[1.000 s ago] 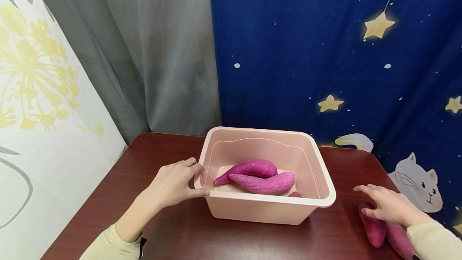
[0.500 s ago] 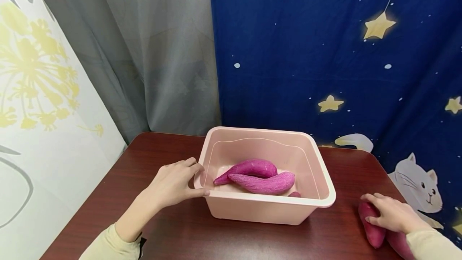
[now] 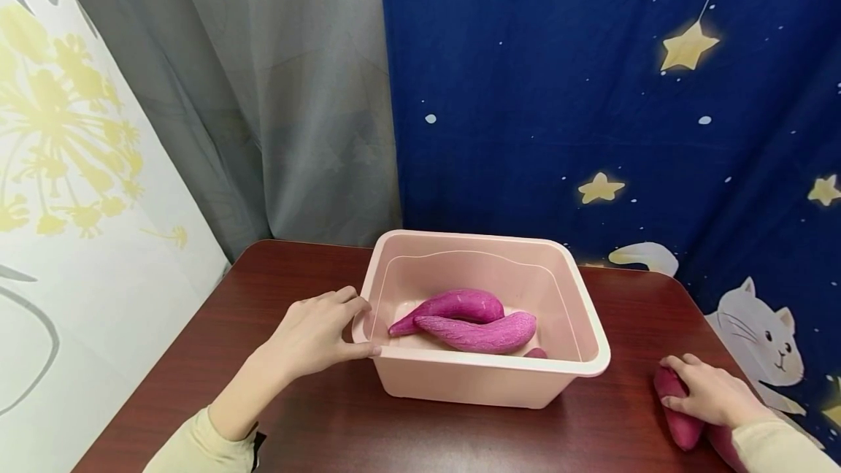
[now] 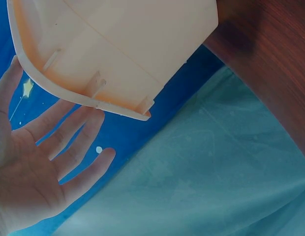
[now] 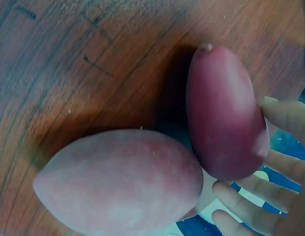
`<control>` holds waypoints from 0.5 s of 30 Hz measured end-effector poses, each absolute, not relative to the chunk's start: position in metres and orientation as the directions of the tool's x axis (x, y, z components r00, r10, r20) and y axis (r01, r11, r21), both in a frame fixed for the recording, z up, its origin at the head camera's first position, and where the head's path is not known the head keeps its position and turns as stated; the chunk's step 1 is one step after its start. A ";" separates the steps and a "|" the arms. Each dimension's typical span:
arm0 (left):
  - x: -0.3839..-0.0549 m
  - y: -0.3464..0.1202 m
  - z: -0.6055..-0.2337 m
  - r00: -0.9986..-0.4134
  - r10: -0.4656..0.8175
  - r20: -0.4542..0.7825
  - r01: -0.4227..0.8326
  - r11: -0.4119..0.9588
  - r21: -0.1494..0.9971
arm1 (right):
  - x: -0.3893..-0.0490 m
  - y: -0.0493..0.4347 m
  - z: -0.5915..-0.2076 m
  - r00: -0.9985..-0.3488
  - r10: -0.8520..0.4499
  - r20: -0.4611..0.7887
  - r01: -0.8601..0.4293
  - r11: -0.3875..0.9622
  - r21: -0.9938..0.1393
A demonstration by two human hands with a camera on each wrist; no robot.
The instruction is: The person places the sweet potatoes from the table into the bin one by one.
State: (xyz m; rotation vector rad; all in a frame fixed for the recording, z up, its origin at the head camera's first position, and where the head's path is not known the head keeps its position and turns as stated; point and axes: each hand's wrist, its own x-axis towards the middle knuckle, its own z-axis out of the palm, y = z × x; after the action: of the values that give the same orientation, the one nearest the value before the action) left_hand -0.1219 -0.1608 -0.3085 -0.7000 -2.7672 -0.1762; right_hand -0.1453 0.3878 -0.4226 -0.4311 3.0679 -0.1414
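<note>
A pale pink plastic bin (image 3: 466, 382) stands mid-table. Inside lie two long purple sweet potatoes, a darker one (image 3: 463, 304) behind a lighter one (image 3: 486, 334), and the end of another (image 3: 536, 353) shows at the front wall. My left hand (image 3: 315, 331) touches the bin's left front corner, its fingers spread and nearly straight under the rim (image 4: 69, 93). At the right, my right hand (image 3: 709, 389) holds a reddish sweet potato (image 3: 680, 425), thumb at one side and fingers at the other. Beside it a second sweet potato (image 5: 123, 182) lies partly hidden under my wrist.
The dark red wooden table (image 3: 315, 422) has rounded back corners. Behind it hang a grey curtain (image 3: 322, 108) and a blue star-printed curtain (image 3: 499, 93). A white panel with a yellow flower print (image 3: 79, 254) slants along the left side.
My right hand has come down from above the reddish sweet potato and now grips it. The left hand and the bin have stayed where they were.
</note>
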 end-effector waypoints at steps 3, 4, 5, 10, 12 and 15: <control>-0.122 -0.161 -0.309 -0.843 0.446 0.299 0.480 0.876 0.047 | -0.146 0.385 -0.424 -0.962 -0.273 -0.032 -0.269 0.959 -0.089; -0.122 -0.161 -0.309 -0.843 0.446 0.300 0.480 0.876 0.047 | -0.147 0.384 -0.424 -0.963 -0.270 -0.028 -0.266 0.960 -0.087; -0.122 -0.161 -0.309 -0.843 0.447 0.300 0.480 0.876 0.046 | -0.147 0.384 -0.425 -0.962 -0.271 -0.026 -0.268 0.959 -0.086; -0.122 -0.161 -0.309 -0.841 0.447 0.303 0.482 0.875 0.047 | -0.147 0.379 -0.430 -0.956 -0.293 -0.007 -0.290 0.951 -0.111; -0.122 -0.161 -0.309 -0.843 0.446 0.302 0.481 0.876 0.048 | -0.147 0.378 -0.433 -0.952 -0.305 0.004 -0.303 0.945 -0.124; -0.122 -0.161 -0.309 -0.844 0.444 0.300 0.479 0.876 0.051 | -0.147 0.376 -0.436 -0.948 -0.317 0.028 -0.317 0.938 -0.136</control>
State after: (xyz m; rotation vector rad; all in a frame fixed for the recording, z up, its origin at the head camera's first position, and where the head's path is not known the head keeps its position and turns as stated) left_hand -0.1219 -0.1611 -0.3091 -0.6954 -2.7669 -0.1788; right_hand -0.1472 0.3762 -0.4361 -0.5066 3.0985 -0.2190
